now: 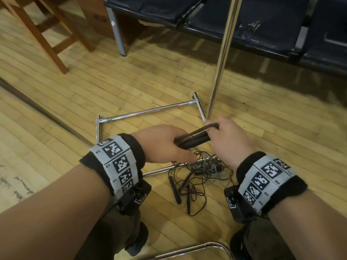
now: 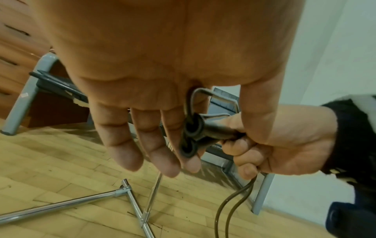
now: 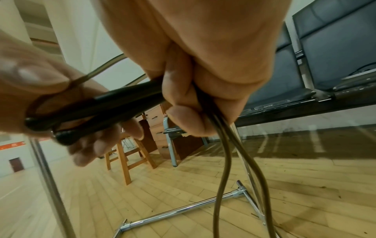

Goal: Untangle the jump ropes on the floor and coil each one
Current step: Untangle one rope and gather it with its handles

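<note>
Two black jump-rope handles (image 1: 193, 140) lie side by side between my hands, above the wooden floor. My left hand (image 1: 161, 141) pinches their end caps (image 2: 191, 136) between thumb and fingers. My right hand (image 1: 227, 141) is curled round the other end of the handles (image 3: 114, 104) and round two strands of brown cord (image 3: 223, 161) that hang down from the fist. Below the hands a tangle of thin cords (image 1: 204, 166) lies on the floor, with several loose black handles (image 1: 175, 190) at its near left side.
A chrome rack base (image 1: 150, 110) lies on the floor around the tangle, and its upright pole (image 1: 221, 53) rises just beyond my right hand. Dark bench seats (image 1: 244, 25) stand behind, a wooden stool (image 1: 47, 34) at far left. A chrome tube (image 1: 197, 248) curves between my knees.
</note>
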`<state>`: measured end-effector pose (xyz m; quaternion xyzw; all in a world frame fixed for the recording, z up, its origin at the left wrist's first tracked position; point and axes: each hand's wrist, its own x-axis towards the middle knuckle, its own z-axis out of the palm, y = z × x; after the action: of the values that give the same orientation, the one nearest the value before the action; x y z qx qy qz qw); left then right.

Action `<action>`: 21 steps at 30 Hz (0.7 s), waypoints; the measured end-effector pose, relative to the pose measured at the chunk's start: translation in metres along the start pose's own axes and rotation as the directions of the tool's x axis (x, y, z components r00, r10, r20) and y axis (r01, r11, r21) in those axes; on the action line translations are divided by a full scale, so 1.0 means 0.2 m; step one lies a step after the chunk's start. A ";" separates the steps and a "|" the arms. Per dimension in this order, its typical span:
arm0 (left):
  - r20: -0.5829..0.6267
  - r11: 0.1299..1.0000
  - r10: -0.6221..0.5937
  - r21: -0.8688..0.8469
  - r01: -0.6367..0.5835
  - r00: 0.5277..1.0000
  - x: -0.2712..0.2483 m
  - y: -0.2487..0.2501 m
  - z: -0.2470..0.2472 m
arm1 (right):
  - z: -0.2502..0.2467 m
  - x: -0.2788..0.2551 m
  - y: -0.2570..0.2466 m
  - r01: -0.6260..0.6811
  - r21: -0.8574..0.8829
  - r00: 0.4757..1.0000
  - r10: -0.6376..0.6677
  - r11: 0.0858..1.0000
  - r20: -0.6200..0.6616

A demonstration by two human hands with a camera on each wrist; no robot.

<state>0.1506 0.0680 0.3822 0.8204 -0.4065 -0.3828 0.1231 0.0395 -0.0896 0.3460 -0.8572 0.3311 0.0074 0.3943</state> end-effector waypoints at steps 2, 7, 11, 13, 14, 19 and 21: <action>-0.064 0.999 0.004 0.040 -0.002 0.998 0.02 0.02 0.03 | 0.04 -0.03 -0.02 0.022 0.007 0.998 -0.023 1.000 0.050; -0.150 0.997 0.054 -0.039 -0.061 0.987 0.05 0.04 0.08 | 0.05 -0.07 -0.06 0.058 0.053 0.991 -0.064 0.997 0.116; -0.126 0.989 0.149 0.047 -0.144 0.981 0.03 0.01 0.08 | -0.03 -0.09 -0.05 0.111 0.001 0.971 -0.108 0.994 0.215; -0.063 0.983 0.164 0.098 -0.158 0.984 0.02 -0.01 0.10 | -0.08 -0.09 -0.03 0.169 -0.079 0.944 -0.138 0.982 0.301; -0.044 0.980 0.160 0.125 -0.153 0.986 0.02 -0.02 0.12 | -0.10 -0.09 -0.02 0.209 -0.125 0.930 -0.157 0.970 0.331; -0.020 0.975 0.051 0.216 -0.046 0.998 0.01 -0.06 0.14 | -0.23 -0.07 0.05 0.349 -0.121 0.900 -0.296 0.929 0.320; -0.021 0.971 0.039 0.235 -0.034 0.999 0.00 -0.07 0.14 | -0.25 -0.07 0.07 0.399 -0.095 0.885 -0.356 0.912 0.301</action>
<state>0.1388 0.0801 0.3560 0.8263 -0.4624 -0.3194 0.0372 0.0084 -0.1212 0.3750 -0.9235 0.0974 0.0755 0.3631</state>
